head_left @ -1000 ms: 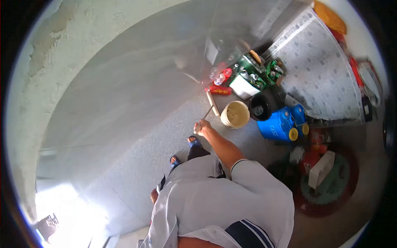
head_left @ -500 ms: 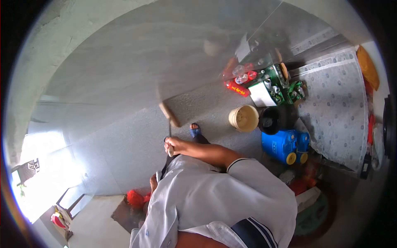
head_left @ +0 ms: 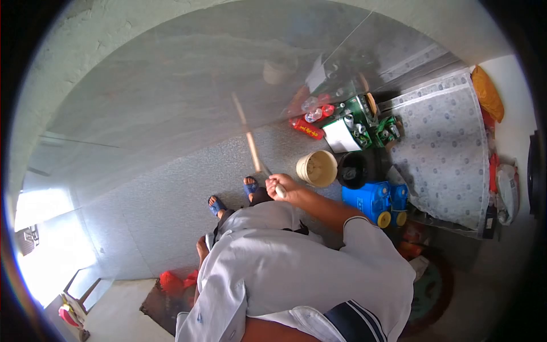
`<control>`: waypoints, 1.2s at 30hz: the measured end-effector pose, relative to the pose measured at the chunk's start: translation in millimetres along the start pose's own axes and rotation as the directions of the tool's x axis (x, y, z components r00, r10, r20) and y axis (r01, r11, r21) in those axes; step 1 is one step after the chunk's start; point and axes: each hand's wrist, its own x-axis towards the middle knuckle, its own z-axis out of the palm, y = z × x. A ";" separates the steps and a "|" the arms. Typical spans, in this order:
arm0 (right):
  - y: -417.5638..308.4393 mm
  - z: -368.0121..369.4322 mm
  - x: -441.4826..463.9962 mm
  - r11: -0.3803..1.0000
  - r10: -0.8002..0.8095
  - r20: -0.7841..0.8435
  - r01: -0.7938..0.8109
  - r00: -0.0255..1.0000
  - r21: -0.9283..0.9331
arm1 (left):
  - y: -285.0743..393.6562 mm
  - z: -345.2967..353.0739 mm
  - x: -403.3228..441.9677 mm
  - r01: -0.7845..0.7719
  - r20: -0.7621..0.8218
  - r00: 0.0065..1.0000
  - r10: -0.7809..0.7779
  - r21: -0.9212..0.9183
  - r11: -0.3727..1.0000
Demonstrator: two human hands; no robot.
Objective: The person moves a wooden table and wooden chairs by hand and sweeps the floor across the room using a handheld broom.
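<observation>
My right hand (head_left: 282, 188) is closed round the handle of what looks like a broom (head_left: 252, 151), and the pale handle end sticks out of my fist. The broom's narrow, pale head lies on the grey floor (head_left: 194, 165) by the glossy wall, which mirrors it. My left hand (head_left: 202, 248) hangs at my side, partly hidden by my shirt, and its fingers cannot be made out. Both my feet, in blue sandals (head_left: 216, 205), stand just left of the broom.
Right of my right hand stand a cream bucket (head_left: 317, 169), a black bucket (head_left: 353, 170) and blue jugs (head_left: 366, 200). Beyond them are red bottles (head_left: 307, 128) and green boxes of cans (head_left: 356, 128). A patterned cloth (head_left: 441, 154) hangs at the right; a red bag (head_left: 171, 282) lies lower left.
My right hand has moved right with the broom, whose head has swung to point at the wall. The view has shifted, and a second sandal now shows.
</observation>
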 end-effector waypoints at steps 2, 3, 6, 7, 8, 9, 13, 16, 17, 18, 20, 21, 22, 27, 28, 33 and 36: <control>-19.3 -7.4 14.7 0.995 -0.076 -0.050 0.073 0.996 -0.074 | -47.4 17.7 14.7 -0.037 0.014 0.999 0.040 -0.142 0.989; -25.8 -8.9 24.8 0.987 -0.118 -0.082 0.108 0.990 -0.116 | -40.0 17.4 9.6 -0.036 0.014 0.999 0.039 -0.144 0.989; -60.2 -33.3 90.5 0.959 -0.256 -0.252 0.211 0.933 -0.190 | -23.1 12.4 -12.4 0.019 -0.060 0.997 -0.044 -0.364 0.931; -60.1 -29.1 100.5 0.927 -0.319 -0.274 0.238 0.907 -0.290 | -31.6 19.3 -13.5 0.031 -0.083 0.994 -0.066 -0.368 0.929; -58.3 -22.2 114.0 0.926 -0.329 -0.338 0.232 0.882 -0.296 | -40.5 24.6 -13.5 0.028 -0.066 0.996 -0.052 -0.335 0.942; -52.7 -16.6 133.3 0.926 -0.333 -0.399 0.217 0.854 -0.308 | -50.5 22.3 -17.7 0.030 -0.055 0.997 -0.048 -0.302 0.953; 22.3 12.1 169.1 0.962 -0.083 -0.353 -0.018 0.932 -0.272 | 34.7 1.1 -62.2 0.198 -0.067 0.976 -0.207 -0.127 0.972; 91.2 18.3 184.3 0.872 0.122 -0.226 -0.213 0.966 -0.440 | 52.4 8.0 -84.5 0.206 -0.094 0.968 -0.234 -0.239 0.949; 110.4 9.0 202.9 0.854 0.114 -0.313 -0.254 0.943 -0.455 | 62.7 7.2 -91.6 0.157 -0.099 0.976 -0.194 -0.295 0.942; 125.2 22.3 198.5 0.829 0.098 -0.349 -0.271 0.932 -0.489 | 65.2 9.5 -95.6 0.160 -0.105 0.974 -0.201 -0.314 0.936; 137.1 30.7 197.5 0.804 0.218 -0.312 -0.351 0.925 -0.480 | 52.0 14.5 -116.0 0.195 -0.119 0.961 -0.250 -0.352 0.916; 126.8 30.6 205.7 0.799 0.348 -0.235 -0.418 0.908 -0.433 | 43.6 16.3 -127.5 0.219 -0.130 0.950 -0.285 -0.374 0.901; 113.3 29.7 211.1 0.793 0.407 -0.151 -0.430 0.901 -0.431 | 36.5 22.8 -131.3 0.229 -0.143 0.942 -0.305 -0.392 0.891; 52.1 39.7 169.8 0.748 0.451 -0.114 -0.444 0.885 -0.493 | 16.1 59.5 -105.7 0.218 -0.195 0.917 -0.347 -0.483 0.848; 44.0 40.8 154.5 0.766 0.465 -0.117 -0.466 0.877 -0.443 | 11.7 65.9 -99.4 0.208 -0.203 0.915 -0.348 -0.503 0.839; 32.3 60.9 72.8 0.841 0.284 -0.215 -0.350 0.935 -0.412 | 39.4 37.9 -86.8 0.205 -0.206 0.924 -0.322 -0.444 0.872; 24.5 59.0 55.6 0.871 0.191 -0.240 -0.277 0.952 -0.406 | 15.3 40.7 -65.7 0.259 -0.187 0.912 -0.366 -0.428 0.866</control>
